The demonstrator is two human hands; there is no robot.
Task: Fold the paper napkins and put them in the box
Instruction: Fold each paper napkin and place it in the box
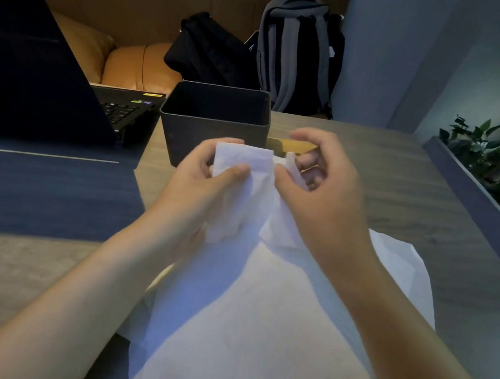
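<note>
Working at the table (406, 188), with the dark box (213, 124) as landmark. Nearest me from the box lies the loose pile of napkins (254, 321), unfolded. Just in front of the box I hold one napkin (242, 168) raised: left hand (208, 176) pinches its folded part, thumb on top; right hand (319, 180) curls round its other edge. Box interior looks dark; contents cannot tell. Judged step: folding, not finished. Next: press the crease, lift over the rim, drop in.

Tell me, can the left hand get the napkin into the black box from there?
Probably yes. The left hand holds the folded napkin right in front of the black box, whose top is open, and nothing sits between them.
</note>
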